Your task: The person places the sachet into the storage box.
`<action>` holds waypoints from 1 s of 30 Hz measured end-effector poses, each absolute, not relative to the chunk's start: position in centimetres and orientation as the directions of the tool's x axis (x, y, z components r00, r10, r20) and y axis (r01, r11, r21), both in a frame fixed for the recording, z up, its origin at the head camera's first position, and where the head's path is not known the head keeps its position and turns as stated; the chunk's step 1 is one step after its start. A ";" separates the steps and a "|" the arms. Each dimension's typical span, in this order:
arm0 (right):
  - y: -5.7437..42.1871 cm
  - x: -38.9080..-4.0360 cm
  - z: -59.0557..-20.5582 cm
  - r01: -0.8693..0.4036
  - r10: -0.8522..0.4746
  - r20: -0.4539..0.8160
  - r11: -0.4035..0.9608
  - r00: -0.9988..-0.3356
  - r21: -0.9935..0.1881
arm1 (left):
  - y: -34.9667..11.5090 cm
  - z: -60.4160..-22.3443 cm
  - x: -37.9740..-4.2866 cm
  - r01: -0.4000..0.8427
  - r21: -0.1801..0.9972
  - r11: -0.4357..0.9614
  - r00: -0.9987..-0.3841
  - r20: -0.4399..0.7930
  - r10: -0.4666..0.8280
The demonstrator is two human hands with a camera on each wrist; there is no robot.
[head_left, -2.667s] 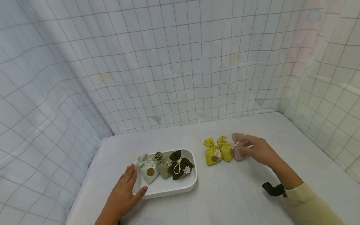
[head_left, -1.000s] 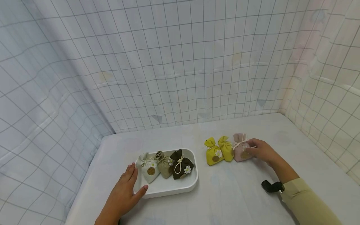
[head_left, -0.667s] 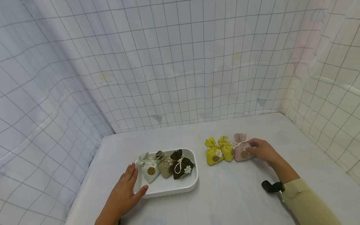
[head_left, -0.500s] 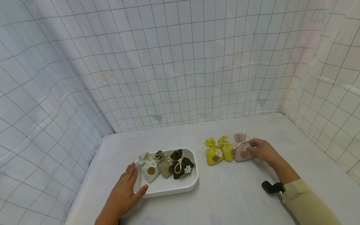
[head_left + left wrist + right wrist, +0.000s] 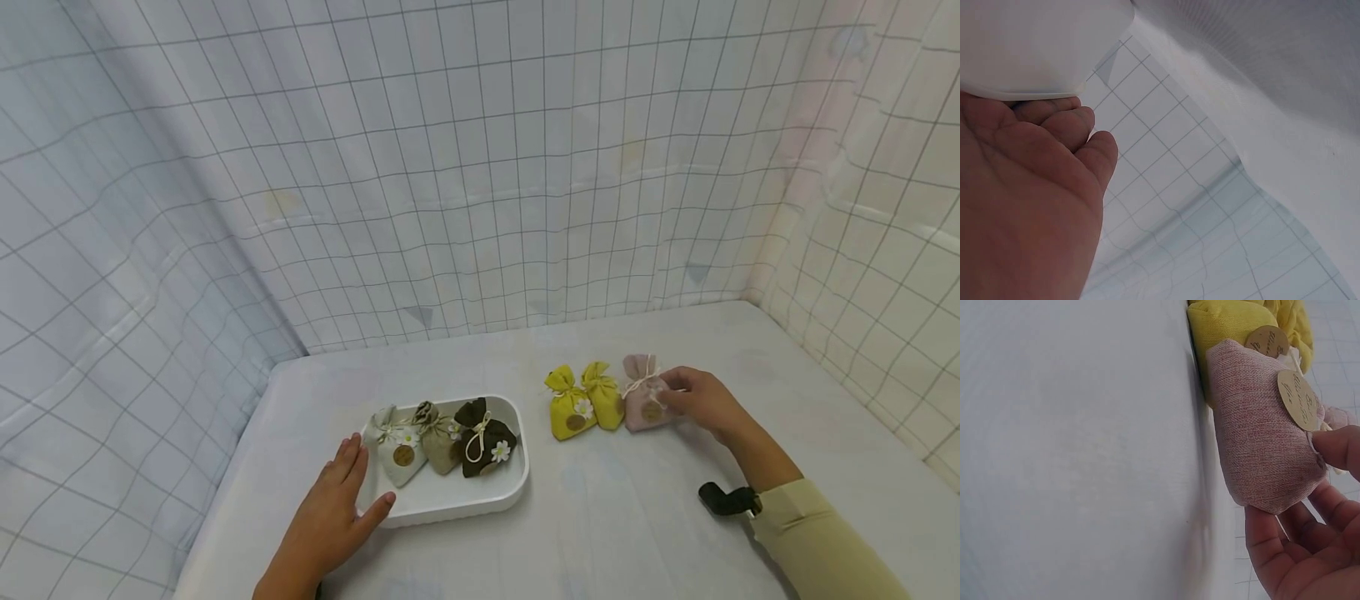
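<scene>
My right hand (image 5: 701, 402) pinches a pink drawstring pouch (image 5: 1257, 425) at its right side, thumb on the front by the flower and fingers along its edge. The pouch stands against the right one of two yellow pouches (image 5: 602, 397). My left hand (image 5: 326, 504) lies with straight fingers along the left wall of a white tray (image 5: 450, 507), its thumb spread over the near rim. In the left wrist view its fingertips (image 5: 1069, 122) touch the tray wall. Inside the tray lean a pale grey pouch (image 5: 397, 458), an olive-beige pouch (image 5: 437, 442) and a dark brown pouch (image 5: 480, 437).
A white cloth-covered table (image 5: 585, 517) lies under everything. Checked curtains (image 5: 480, 208) hang behind it and along both sides. A black wrist device (image 5: 727, 500) sticks out at the right sleeve cuff (image 5: 795, 508), close above the table.
Since the earliest frame my right hand has moved lower on the pink pouch, whose round label now shows, and the pouch sits slightly farther right. The left hand and tray have stayed put.
</scene>
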State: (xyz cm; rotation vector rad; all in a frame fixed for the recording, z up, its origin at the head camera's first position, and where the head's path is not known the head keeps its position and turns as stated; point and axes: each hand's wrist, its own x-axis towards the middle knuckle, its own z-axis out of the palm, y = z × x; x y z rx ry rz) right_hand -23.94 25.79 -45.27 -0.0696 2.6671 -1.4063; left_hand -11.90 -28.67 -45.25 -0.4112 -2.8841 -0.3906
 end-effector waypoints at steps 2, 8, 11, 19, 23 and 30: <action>25.8 -23.9 -45.2 0.016 -0.096 -0.083 0.554 -0.992 -0.832 | -28.7 -45.3 -11.9 0.295 0.230 0.927 -0.942 0.232 0.242; 25.9 -23.8 -44.8 -0.011 -0.101 -0.050 0.524 -0.994 -0.852 | -28.7 -45.4 -11.9 0.290 0.230 0.929 -0.944 0.227 0.239; 25.9 -23.7 -44.5 -0.022 -0.104 -0.038 0.515 -0.994 -0.857 | -28.7 -45.4 -12.0 0.291 0.229 0.929 -0.943 0.230 0.239; 25.3 -23.3 -43.6 -0.020 -0.110 -0.043 0.521 -0.993 -0.853 | -28.7 -45.4 -12.0 0.296 0.224 0.929 -0.940 0.241 0.242; 25.0 -23.2 -43.1 -0.031 -0.111 -0.032 0.527 -0.993 -0.849 | -28.7 -45.4 -11.9 0.293 0.223 0.930 -0.941 0.238 0.239; 24.3 -22.6 -42.2 -0.035 -0.125 -0.035 0.519 -0.992 -0.854 | -28.6 -45.4 -11.9 0.291 0.219 0.931 -0.942 0.236 0.239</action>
